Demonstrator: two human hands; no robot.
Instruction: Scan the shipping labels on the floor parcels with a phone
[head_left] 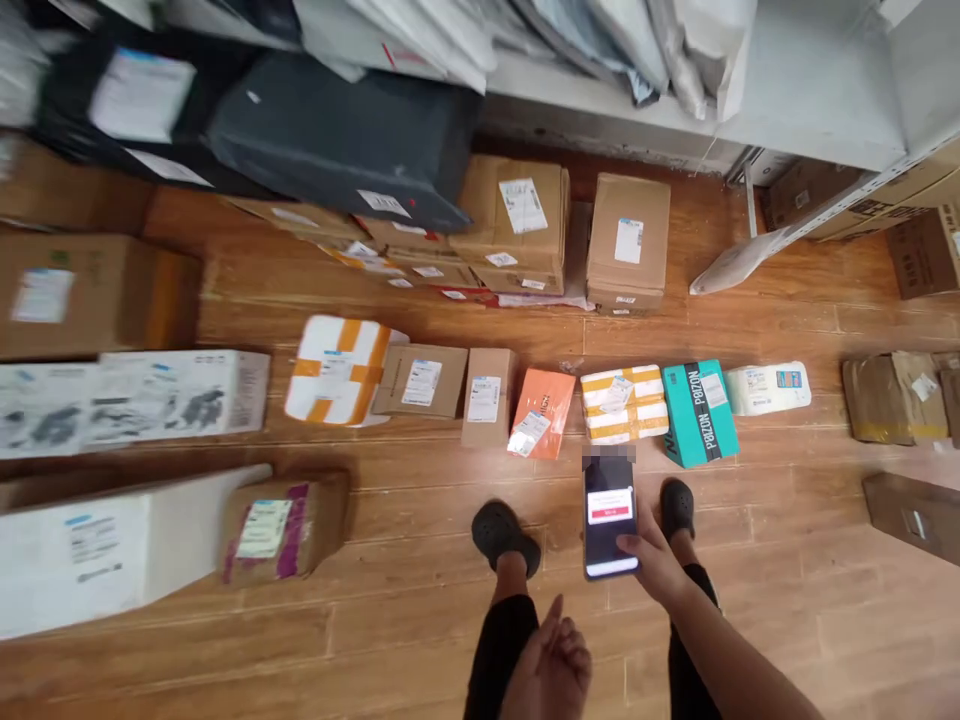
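Note:
My right hand [660,560] is closed on a smartphone [609,545], its thumb over the lower right of the screen. A white pop-up with a red button shows on the dark display. Below and to the left, my left hand [553,655] hangs in the air with nothing in it, index finger out and the others loosely curled. Beyond the phone lies a row of parcels: an orange box [551,395], a white parcel with yellow tape [637,390], a teal box [686,390] and a white packet [784,400].
Farther left in the row are brown cartons [450,365] and a white parcel with orange tape [375,345]. Large boxes [180,575] stand at left. A metal shelf [817,90] holds bagged parcels. Brown boxes [874,400] sit at right on the wooden floor [390,630].

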